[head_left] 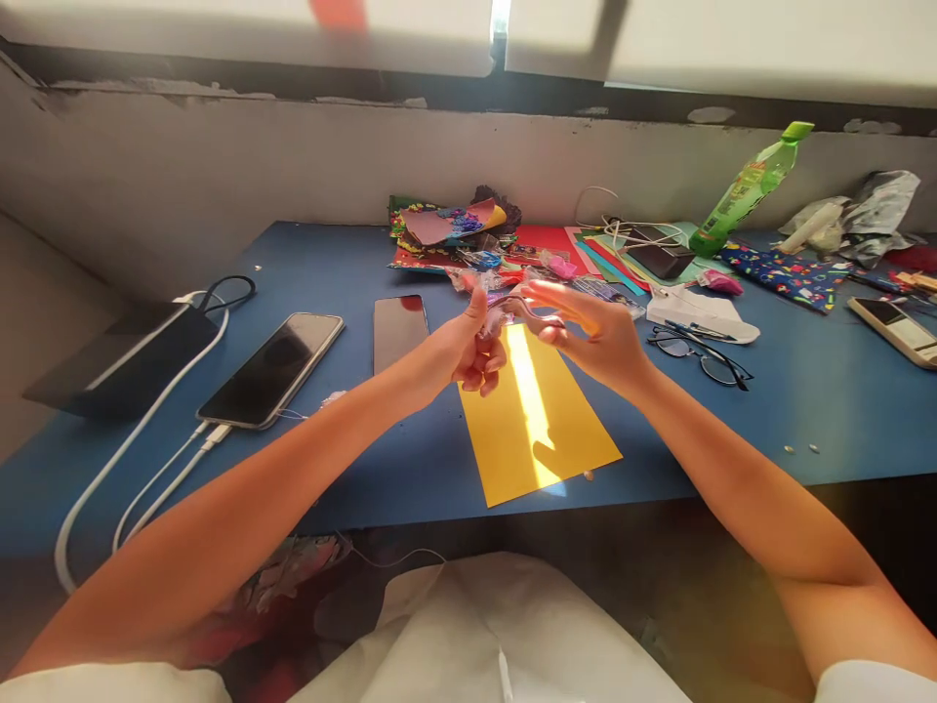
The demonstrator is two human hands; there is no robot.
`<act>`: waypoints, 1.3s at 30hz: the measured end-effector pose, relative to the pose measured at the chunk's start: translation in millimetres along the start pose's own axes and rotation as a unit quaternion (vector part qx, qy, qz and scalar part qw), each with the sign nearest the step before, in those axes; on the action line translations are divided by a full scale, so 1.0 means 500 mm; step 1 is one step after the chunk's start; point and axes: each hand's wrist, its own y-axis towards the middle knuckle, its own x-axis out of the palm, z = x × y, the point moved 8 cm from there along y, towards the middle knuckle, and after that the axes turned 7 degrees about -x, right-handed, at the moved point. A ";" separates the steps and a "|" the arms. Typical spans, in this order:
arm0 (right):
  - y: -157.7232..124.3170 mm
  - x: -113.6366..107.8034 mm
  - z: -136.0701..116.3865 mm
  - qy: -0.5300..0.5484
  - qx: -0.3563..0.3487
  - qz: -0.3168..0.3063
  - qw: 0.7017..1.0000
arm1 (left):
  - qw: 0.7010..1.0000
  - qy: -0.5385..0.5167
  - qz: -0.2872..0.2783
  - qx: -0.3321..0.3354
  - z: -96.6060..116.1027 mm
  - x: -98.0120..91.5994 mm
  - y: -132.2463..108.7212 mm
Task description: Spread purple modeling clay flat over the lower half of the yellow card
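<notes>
Both my hands meet above a yellow sheet of paper [538, 420] that lies flat on the blue table [805, 391]. My left hand [472, 347] is closed, its fingers curled and the thumb up, pinching a small clear pinkish item [505, 305]. My right hand [592, 327] touches the same small item from the right, thumb and forefinger pinched on it and the other fingers stretched out. What the item is stays hard to make out.
Left of the sheet lie two phones [274, 369] [399, 330], a dark power bank [121, 359] and white cables [139, 449]. Behind are coloured paper scraps [454, 229], a green bottle [747, 186], spectacles [699, 353], patterned cloth [787, 273] and another phone [893, 330].
</notes>
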 end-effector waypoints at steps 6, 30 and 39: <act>-0.017 0.063 -0.015 -0.030 -0.051 -0.109 0.992 | 0.996 0.037 -0.077 -0.032 -0.035 0.034 0.003; 0.001 -0.051 0.061 -0.057 0.082 0.142 0.985 | 0.996 -0.048 0.080 0.002 -0.012 -0.003 -0.002; -0.017 0.070 -0.026 -0.065 -0.075 -0.122 0.988 | 0.996 -0.054 -0.069 0.021 -0.020 0.038 0.002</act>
